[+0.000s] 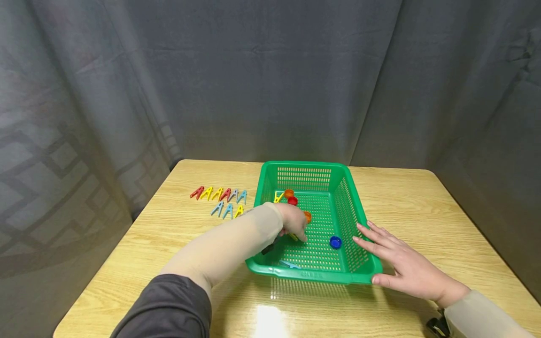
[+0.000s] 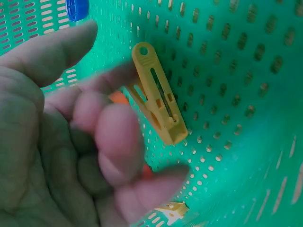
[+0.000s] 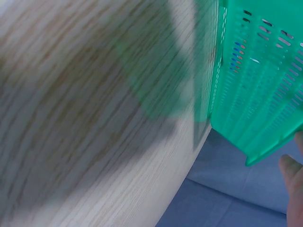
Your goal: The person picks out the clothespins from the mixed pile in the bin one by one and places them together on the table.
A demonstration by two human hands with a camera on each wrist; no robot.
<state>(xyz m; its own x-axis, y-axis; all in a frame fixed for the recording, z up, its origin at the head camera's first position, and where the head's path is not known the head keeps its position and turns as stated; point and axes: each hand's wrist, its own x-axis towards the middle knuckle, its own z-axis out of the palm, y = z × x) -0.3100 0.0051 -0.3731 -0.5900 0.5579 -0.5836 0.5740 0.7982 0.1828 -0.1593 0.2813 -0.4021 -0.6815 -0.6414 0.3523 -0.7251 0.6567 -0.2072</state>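
Note:
My left hand (image 1: 292,219) reaches down into the green basket (image 1: 313,273). In the left wrist view its thumb stands apart, and the index fingertip is right at a yellow clothespin (image 2: 163,97) by the basket's mesh. The other fingers bend loosely, with nothing in them. With fingers spread, my right hand (image 1: 401,260) rests at the basket's near right rim. Inside the basket are a blue bottle cap (image 1: 336,242), a red cap (image 1: 292,201), orange caps (image 1: 289,193), another yellow clothespin (image 1: 278,197) and a light blue clothespin (image 1: 289,265).
Left of the basket, several clothespins in red, yellow, grey and blue lie in two rows on the wooden table (image 1: 169,244), among them a red clothespin (image 1: 197,192) and a light blue clothespin (image 1: 228,211). Grey curtains (image 1: 253,94) hang behind the table and at its sides.

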